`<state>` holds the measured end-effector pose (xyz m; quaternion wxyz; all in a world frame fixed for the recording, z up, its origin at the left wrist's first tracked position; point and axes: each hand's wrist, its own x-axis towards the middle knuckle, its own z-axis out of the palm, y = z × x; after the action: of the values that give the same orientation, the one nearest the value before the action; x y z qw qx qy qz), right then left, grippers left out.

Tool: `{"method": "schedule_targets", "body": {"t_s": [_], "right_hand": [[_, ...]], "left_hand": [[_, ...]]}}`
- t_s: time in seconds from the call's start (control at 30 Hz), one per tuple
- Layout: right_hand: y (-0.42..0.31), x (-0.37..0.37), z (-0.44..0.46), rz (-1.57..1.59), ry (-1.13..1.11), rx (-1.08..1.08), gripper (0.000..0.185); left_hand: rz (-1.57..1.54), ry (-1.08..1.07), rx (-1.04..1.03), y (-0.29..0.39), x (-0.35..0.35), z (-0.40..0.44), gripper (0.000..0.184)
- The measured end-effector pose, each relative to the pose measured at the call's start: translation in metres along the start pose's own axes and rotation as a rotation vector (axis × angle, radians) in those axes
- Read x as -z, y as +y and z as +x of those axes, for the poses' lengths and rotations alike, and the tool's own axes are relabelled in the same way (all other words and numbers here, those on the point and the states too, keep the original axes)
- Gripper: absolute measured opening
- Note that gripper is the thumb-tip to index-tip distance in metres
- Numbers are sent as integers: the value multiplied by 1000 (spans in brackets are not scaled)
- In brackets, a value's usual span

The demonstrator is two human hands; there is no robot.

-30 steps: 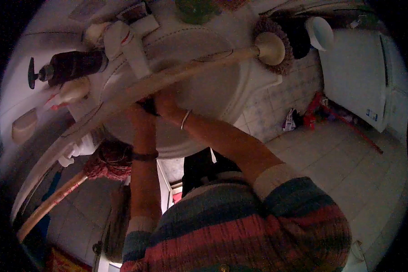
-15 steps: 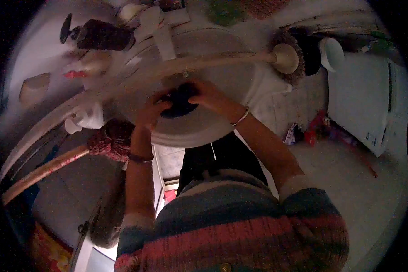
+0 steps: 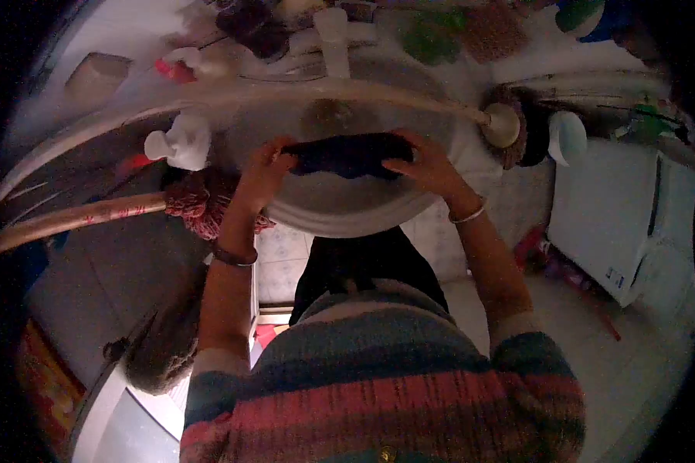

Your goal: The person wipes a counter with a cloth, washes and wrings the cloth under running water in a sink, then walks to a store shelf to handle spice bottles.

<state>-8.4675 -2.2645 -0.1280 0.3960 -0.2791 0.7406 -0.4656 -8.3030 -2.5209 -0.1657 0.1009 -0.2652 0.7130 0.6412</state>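
Dark cloth [image 3: 347, 157] over basin [image 3: 340, 199], apart from near rim [image 3: 340, 228]; left hand [image 3: 266, 174], right hand [image 3: 434, 171] pinch ends.

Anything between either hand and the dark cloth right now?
Nothing visible: the left hand and right hand both hold the dark cloth directly, one at each end. A long pale handle crosses the view beyond it, not between.

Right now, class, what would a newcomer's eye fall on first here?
Probably the dark cloth, spread between the left hand and right hand over the pale sink. Higher in the picture, a long pale pole curves across, and a reddish mop head shows to the sink's left.
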Motion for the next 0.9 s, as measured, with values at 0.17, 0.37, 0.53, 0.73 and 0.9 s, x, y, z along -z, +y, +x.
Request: {"method": "schedule_targets", "body": {"t_s": [0.17,0.37,0.53,0.73,0.9], "right_hand": [[1,2,-3,-63,13,154,43],[-4,9,1,65,-138,34,38],[-17,20,0,-218,-297,128,43],[-25,0,-6,-104,-348,327,53],[-51,17,-1,-72,-598,-91,45]], "left_hand": [[-23,78,-153,49,3,-35,29],[-65,-96,-85,53,8,-41,28],[-69,-51,-114,62,0,-48,26],[296,-43,-390,76,-10,-48,32],[230,45,-482,87,-20,-52,37]]}}
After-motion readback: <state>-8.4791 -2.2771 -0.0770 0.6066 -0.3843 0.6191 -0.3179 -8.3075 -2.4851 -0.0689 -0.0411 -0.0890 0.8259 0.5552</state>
